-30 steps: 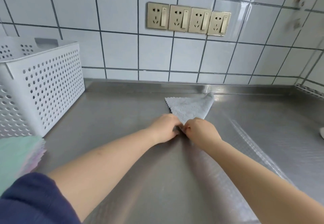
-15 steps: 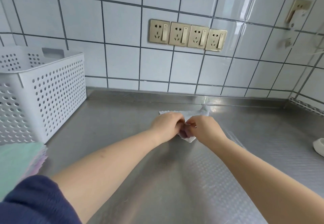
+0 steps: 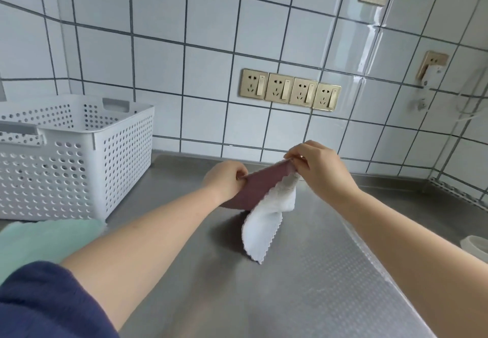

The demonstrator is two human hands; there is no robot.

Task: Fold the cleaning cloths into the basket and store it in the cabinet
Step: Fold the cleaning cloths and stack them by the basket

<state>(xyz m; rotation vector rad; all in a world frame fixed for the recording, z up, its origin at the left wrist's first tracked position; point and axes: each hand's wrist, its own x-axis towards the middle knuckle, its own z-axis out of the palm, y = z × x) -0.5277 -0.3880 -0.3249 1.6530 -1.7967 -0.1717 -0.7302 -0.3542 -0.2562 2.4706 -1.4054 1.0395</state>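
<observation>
While a dark blue sleeve (image 3: 45, 303) fills the near left corner, a pale green cloth stack (image 3: 45, 240) lies on the steel counter (image 3: 303, 285) just in front of the white perforated plastic basket (image 3: 79, 163). Farther out, above the counter's middle, the left hand (image 3: 224, 179) and the right hand (image 3: 315, 164) each pinch an upper corner of a two-sided cleaning cloth, maroon on one face and white on the other (image 3: 261, 218), with curled fingers; its zigzag-edged white end hangs down toward the counter. Beyond, four gold wall sockets (image 3: 290, 89) sit in a row on the white tiled wall (image 3: 158, 68).
</observation>
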